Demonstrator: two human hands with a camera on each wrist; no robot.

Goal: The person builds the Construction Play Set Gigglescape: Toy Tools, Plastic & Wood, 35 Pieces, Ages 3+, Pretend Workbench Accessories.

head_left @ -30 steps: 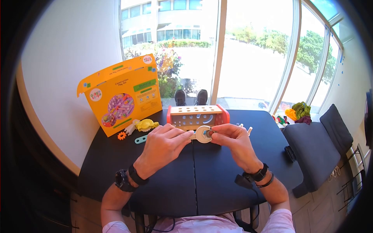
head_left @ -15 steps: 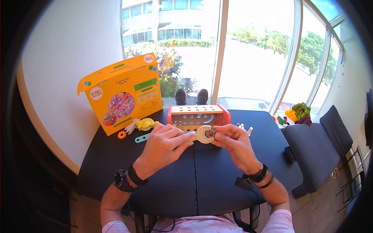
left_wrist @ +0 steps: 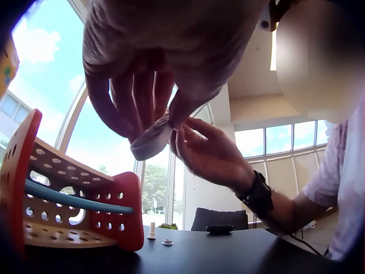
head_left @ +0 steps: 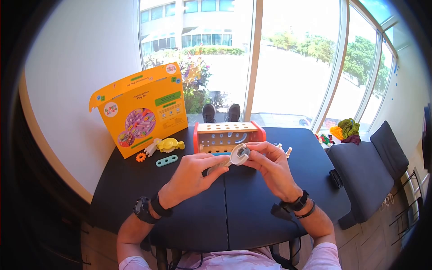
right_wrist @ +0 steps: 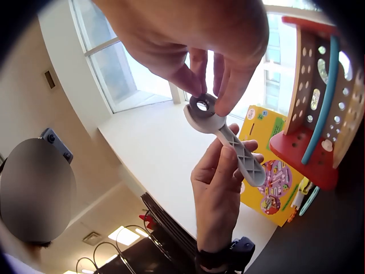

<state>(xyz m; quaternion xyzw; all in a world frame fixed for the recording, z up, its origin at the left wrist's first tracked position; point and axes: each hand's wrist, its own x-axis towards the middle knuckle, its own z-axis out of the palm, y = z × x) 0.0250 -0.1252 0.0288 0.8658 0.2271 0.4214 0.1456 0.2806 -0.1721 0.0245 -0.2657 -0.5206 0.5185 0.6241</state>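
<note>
A light-grey toy wrench (right_wrist: 245,162) is held up over the table. My left hand (head_left: 191,173) grips it by its lattice-patterned handle. Between thumb and fingertips, my right hand (head_left: 272,171) pinches a dark-grey toy nut (right_wrist: 210,100) with a round hole. The nut sits within the curved open end of the wrench. Behind both hands stands a toy workbench (head_left: 231,127) with red side panels and boards full of holes; a blue bar (left_wrist: 80,200) runs across it. From the head view, my fingers partly cover the wrench handle and the nut.
Left of the workbench lie a teal three-hole strip (head_left: 167,160), an orange gear (head_left: 141,157) and a yellow toy piece (head_left: 170,145). A yellow box (head_left: 148,108) stands behind them. Small pale pegs (head_left: 289,152) are at the right. A grey chair (head_left: 364,166) adjoins the table.
The wrench and nut have turned in my hands, so the wrench head now faces more to the side. My left hand has shifted slightly down, uncovering the teal strip.
</note>
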